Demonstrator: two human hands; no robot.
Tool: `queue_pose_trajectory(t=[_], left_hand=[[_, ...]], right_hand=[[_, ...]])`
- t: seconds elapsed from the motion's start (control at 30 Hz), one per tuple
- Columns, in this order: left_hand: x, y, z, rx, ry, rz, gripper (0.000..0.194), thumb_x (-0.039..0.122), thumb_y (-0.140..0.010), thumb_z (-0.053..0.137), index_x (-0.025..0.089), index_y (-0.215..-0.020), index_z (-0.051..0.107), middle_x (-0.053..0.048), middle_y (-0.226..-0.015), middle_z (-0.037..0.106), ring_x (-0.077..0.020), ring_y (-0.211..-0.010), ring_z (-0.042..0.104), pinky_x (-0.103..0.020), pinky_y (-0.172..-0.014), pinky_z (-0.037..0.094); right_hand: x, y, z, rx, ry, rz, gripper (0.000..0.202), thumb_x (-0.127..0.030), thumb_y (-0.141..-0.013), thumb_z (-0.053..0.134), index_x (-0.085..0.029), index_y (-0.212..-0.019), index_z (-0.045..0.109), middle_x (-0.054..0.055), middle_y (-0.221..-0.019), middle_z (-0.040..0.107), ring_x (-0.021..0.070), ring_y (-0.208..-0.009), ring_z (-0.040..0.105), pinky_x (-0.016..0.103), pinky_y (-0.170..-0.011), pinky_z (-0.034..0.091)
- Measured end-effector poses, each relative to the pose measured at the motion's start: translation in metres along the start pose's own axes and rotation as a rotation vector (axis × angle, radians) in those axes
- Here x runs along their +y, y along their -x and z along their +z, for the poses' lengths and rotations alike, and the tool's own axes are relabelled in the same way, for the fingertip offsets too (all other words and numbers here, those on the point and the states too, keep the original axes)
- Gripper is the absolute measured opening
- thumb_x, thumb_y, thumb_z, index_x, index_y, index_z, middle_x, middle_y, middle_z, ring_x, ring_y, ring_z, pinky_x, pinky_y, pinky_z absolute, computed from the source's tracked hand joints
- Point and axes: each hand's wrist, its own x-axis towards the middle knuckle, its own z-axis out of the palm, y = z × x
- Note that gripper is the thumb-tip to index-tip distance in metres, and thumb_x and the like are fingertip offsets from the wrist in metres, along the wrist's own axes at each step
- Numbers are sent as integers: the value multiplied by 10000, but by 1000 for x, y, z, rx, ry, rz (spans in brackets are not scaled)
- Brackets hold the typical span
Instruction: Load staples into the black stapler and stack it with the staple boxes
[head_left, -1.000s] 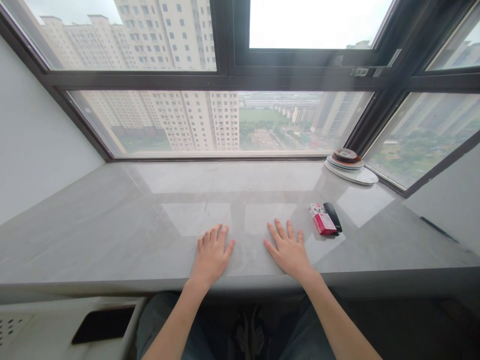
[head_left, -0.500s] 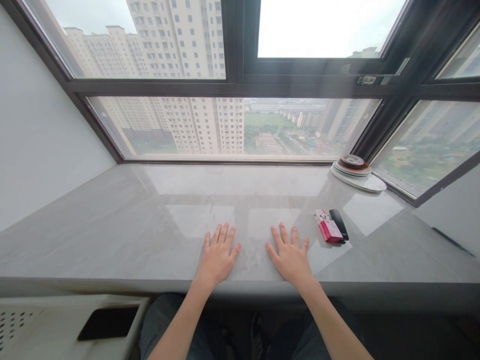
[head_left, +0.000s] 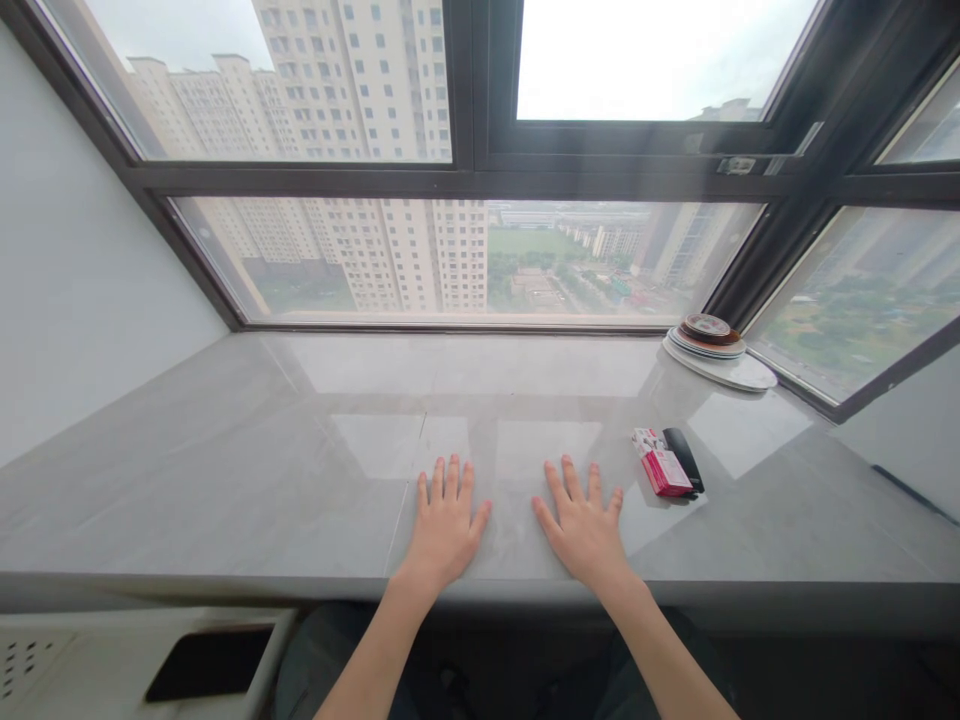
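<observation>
My left hand rests palm down near the front edge of the grey, glossy windowsill counter, its fingers stretched out. Beside it to the right, my right hand also lies flat with its fingers spread. Neither hand holds anything. Right of my right hand, and apart from it, is a small pink and white box. A black object, perhaps a stapler, lies against the box's right side; its kind is not plain.
A stack of plates stands in the far right corner by the dark window frame. A thin dark strip lies along the right wall. Below the counter at left is a cream plastic surface with a black rectangular object.
My left hand has shifted slightly right, its fingers a little closer together. The whole view has tilted up a bit. My right hand stays flat in nearly the same place.
</observation>
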Motion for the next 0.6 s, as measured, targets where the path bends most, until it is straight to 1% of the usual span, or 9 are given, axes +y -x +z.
queue_pose_trajectory(t=[0.07, 0.23, 0.33, 0.47, 0.6], left_hand=[[5, -1, 0, 8, 10, 3, 705, 565, -1017, 320, 184, -1610, 307, -100, -1703, 188, -363, -1582, 53, -607, -1261, 44], [11, -3, -4, 0, 48, -5, 710, 620, -993, 349, 286, -1617, 288, -59, -1705, 186, -361, -1583, 48, -641, -1245, 47], [10, -3, -4, -15, 49, -16, 715, 633, -983, 363, 307, -1615, 287, -52, -1703, 196, -359, -1582, 64, -649, -1239, 50], [10, -4, -3, -9, 26, -20, 720, 639, -984, 358, 300, -1615, 289, -56, -1705, 181, -360, -1582, 62, -657, -1235, 42], [10, -4, -1, -3, 14, -11, 723, 635, -988, 357, 291, -1620, 278, -59, -1709, 165, -361, -1581, 71, -658, -1234, 65]], right_hand=[[-1, 0, 0, 4, 2, -3, 716, -648, -1001, 304, -332, -1640, 232, 34, -1720, 121, 444, -1553, -43, 749, -1150, -16], [-2, 1, -3, -5, 3, -2, 753, -678, -985, 325, -324, -1642, 226, 31, -1723, 96, 452, -1550, -51, 743, -1154, -25], [-1, 1, -4, -11, 6, -5, 739, -671, -991, 316, -331, -1641, 226, 26, -1722, 109, 443, -1554, -34, 734, -1162, -19], [1, 1, -5, -17, 4, -21, 712, -649, -1004, 300, -339, -1641, 225, 18, -1721, 115, 430, -1558, -25, 722, -1170, -12], [1, 1, -4, -22, 6, -17, 714, -655, -1000, 309, -342, -1638, 235, 18, -1721, 116, 431, -1558, -29, 727, -1168, -14]])
